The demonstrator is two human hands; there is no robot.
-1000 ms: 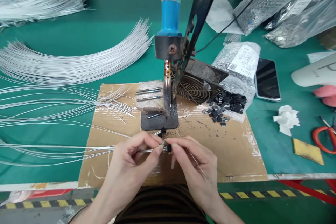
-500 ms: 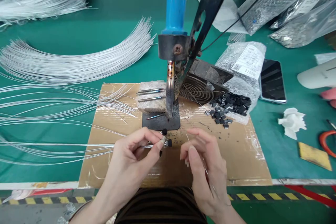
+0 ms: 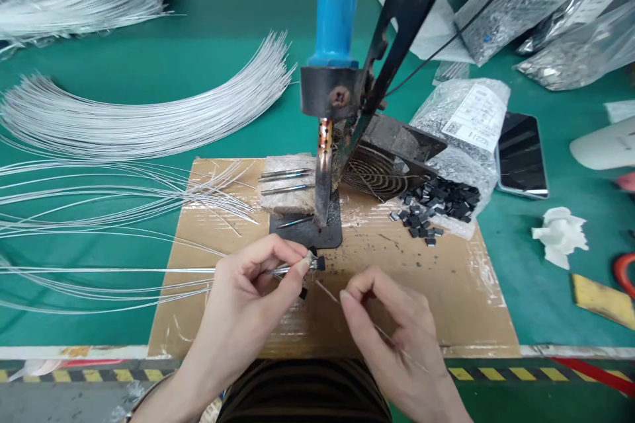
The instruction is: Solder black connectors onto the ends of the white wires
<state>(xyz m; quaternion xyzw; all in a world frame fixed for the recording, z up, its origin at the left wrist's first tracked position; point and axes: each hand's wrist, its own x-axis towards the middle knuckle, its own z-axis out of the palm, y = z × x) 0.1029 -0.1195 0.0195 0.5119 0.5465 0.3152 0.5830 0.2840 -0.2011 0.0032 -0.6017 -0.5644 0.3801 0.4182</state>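
Observation:
My left hand (image 3: 253, 297) is closed in a pinch on several thin grey wires (image 3: 278, 270) below the soldering iron. Small black connectors (image 3: 320, 264) show just past its fingertips, one of them lower at the wire ends. To the right, my right hand (image 3: 391, 324) pinches a thin pale strand of solder wire (image 3: 327, 291) between thumb and forefinger. The strand's free tip points left toward the connectors, a short gap away, and its tail runs back across the palm. Above the left fingertips, the soldering iron (image 3: 323, 172) hangs tip down in a black clamp.
Cardboard (image 3: 446, 291) covers the work area. Loose black connectors (image 3: 441, 201) spill from a clear bag (image 3: 471, 112) beside a small fan (image 3: 380, 168). Wire bundles (image 3: 149, 122) lie left; a phone (image 3: 520, 152), crumpled tissue (image 3: 559, 236) and yellow sponge (image 3: 602, 299) lie right.
My right hand has lowered and its fingers have closed to a pinch, turning the solder strand's tip left toward the connectors. My left hand stays nearly in place, and the view has shifted slightly.

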